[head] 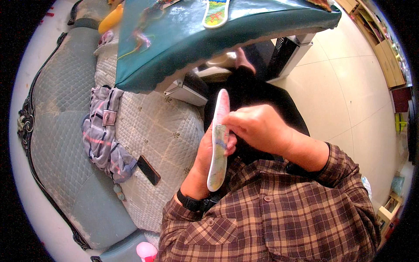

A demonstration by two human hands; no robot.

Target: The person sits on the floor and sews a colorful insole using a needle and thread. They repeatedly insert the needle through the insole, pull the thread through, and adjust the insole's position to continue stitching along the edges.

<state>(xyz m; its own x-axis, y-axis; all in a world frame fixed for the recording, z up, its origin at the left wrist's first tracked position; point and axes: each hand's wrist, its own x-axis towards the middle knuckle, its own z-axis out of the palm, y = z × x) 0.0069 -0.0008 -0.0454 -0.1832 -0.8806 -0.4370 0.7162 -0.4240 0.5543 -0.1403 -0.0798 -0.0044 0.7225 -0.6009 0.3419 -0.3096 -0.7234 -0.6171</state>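
Note:
An embroidery insole (217, 167) with a white border stands almost edge-up in front of my shirt. Its turned face shows blurred pink, green and blue stitching. My left hand (205, 144) grips it around the middle from behind, and some fingertips show at its right edge. My right hand (258, 128) touches the upper half with thumb and fingers pinched together. Whether a needle or thread is between those fingers is too small to tell. A second insole (216, 17), stitched in yellow, green, red and blue, lies on the table.
A green-covered table (183, 49) rises ahead, with loose coloured threads (142, 40) on it. To the left, a quilted sofa (137, 121) holds a plaid garment (104, 137), a phone (149, 170) and a yellow object (111, 19). Shelves (381, 46) line the right.

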